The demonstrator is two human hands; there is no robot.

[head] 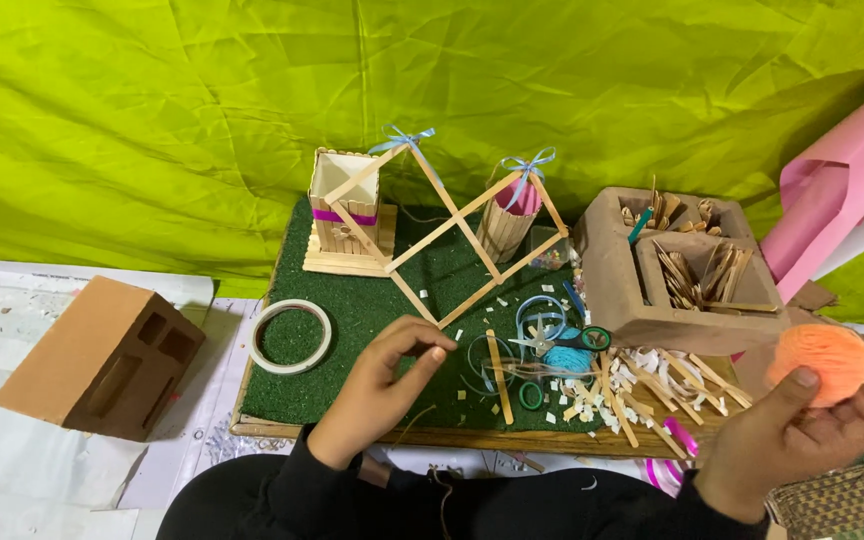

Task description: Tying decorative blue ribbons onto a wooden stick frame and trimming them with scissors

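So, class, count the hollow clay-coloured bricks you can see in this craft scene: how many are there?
2. One hollow brick lies on the white sheet at left, beside the tape roll. The other brick sits at right, its cavities filled with wooden sticks. More could be out of frame.

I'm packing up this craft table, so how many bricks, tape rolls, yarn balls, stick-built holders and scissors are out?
Bricks: 2 (solid brick, hollow brick)
Tape rolls: 1 (tape roll)
Yarn balls: 2 (orange ball in right hand, blue ball)
Stick holders: 2 (square holder, round holder)
Scissors: 1 (scissors)
Total: 8
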